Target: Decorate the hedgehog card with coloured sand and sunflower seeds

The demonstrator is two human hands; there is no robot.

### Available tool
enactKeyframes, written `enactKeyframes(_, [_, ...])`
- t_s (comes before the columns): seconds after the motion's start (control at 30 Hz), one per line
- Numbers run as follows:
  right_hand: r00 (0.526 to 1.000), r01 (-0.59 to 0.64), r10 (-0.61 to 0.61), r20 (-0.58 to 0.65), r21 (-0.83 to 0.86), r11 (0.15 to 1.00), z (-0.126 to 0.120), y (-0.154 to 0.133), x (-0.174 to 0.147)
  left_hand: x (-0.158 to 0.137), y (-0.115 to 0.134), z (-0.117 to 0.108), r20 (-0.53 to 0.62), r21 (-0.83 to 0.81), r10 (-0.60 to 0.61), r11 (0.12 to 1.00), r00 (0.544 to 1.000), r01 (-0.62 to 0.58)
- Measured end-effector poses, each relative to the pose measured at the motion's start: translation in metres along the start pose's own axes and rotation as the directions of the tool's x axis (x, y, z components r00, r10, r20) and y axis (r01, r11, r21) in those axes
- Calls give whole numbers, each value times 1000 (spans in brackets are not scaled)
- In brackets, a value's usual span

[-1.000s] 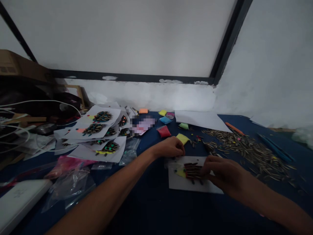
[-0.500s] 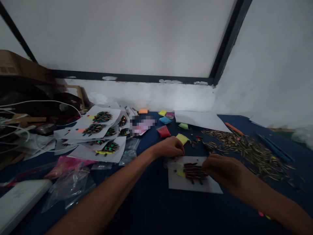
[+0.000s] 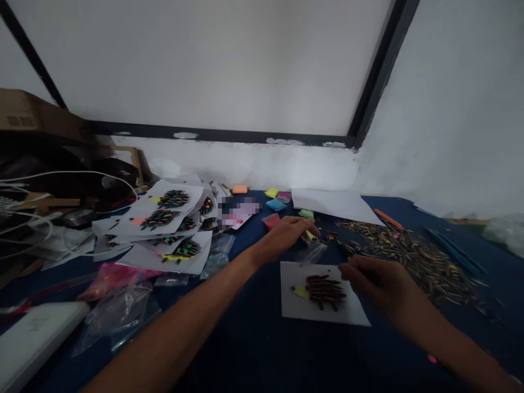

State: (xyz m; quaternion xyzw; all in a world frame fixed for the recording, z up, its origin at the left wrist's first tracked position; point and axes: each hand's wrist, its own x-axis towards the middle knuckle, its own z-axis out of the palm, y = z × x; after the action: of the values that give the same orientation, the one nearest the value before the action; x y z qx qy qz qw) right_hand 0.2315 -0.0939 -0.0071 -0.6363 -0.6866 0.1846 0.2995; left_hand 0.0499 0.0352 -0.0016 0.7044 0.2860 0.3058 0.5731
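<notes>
Hovering beside a seed-covered figure (image 3: 326, 290), the right hand (image 3: 346, 271) keeps its fingers curled

The white sheet (image 3: 354, 315) that bears the figure lies flat on the blue cloth (image 3: 254, 333), just left of the right hand and nearer the wearer than the left hand (image 3: 303, 236). The right hand's thumb and fingertips are drawn close together near the sheet's upper right corner; whether anything is pinched between them does not show. The left hand reaches out farther, fingers stretched and slightly bent over a yellow packet (image 3: 310, 236), with a clear bag (image 3: 314, 253) just below its fingertips. Its thumb is hidden, so a grip on either cannot be confirmed.

Beyond the left hand sit a red packet (image 3: 271, 220) and a green packet (image 3: 306, 213); beyond and right of the right hand spreads a pile of loose seeds (image 3: 426, 267).

The sheet should be light and bendy, likely to slide if nudged. The figure's yellow head (image 3: 302, 292) looks soft enough to dent, and its upright seeds could tilt or drop out under pressure. Best taken by the bare margins, one hand at either side, kept level. The packet would probably squash; the bag looks thin and slippery, easiest pinched by an edge.
</notes>
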Motion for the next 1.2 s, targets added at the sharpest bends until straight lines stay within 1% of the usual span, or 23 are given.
enactKeyframes(0.1, [1000, -29, 29, 2, 133, 991, 4, -5, 3, -4, 7, 2, 121, -165, 31, 986, 992, -11])
enactKeyframes(0.2, [998, -53, 61, -23, 258, 965, 4, -10, 7, -7, 11, 5, 182, -189, 85, 981, 980, -50])
enactKeyframes(0.27, [995, -91, 98, -8, 300, 950, 2, -12, 9, -8, 11, 7, 187, -190, 126, 978, 974, -90])
enactKeyframes(0.33, [991, -131, 128, 29, 322, 938, 0, -12, 10, -7, 9, 7, 168, -211, 141, 972, 976, -104])
enactKeyframes(0.43, [984, -176, 166, 61, 354, 919, -5, -13, 13, -6, 4, 7, 120, -241, 148, 964, 982, -115])
enactKeyframes(0.53, [981, -195, 181, 72, 382, 903, -8, -15, 19, -4, 1, 9, 110, -251, 141, 962, 984, -110])
enactKeyframes(0.6, [984, -174, 171, 42, 385, 906, -10, -17, 23, -4, 1, 10, 95, -276, 130, 956, 987, -99])
enactKeyframes(0.7, [988, -111, 140, -60, 342, 933, -12, -18, 29, -6, 4, 10, 90, -345, 68, 938, 994, -33])
enactKeyframes(0.73, [987, -92, 128, -94, 320, 943, -12, -18, 30, -8, 6, 9, 121, -354, 34, 935, 992, 12])
enactKeyframes(0.8, [982, -62, 108, -152, 277, 959, -11, -18, 29, -10, 8, 8, 218, -334, -41, 936, 975, 114])
enactKeyframes(0.87, [972, -36, 93, -213, 259, 965, -9, -16, 27, -12, 9, 6, 283, -309, -83, 935, 956, 172])
enactKeyframes(1.0, [954, -25, 112, -278, 298, 954, -8, -11, 23, -10, 9, 4, 254, -346, -61, 926, 965, 150])
enactKeyframes(1.1, [948, -40, 139, -285, 328, 944, -8, -8, 22, -9, 9, 4, 282, -366, -42, 919, 959, 148])
enactKeyframes(1.2, [953, -36, 141, -270, 359, 933, -7, -6, 22, -10, 12, 3, 301, -375, -31, 915, 953, 149])
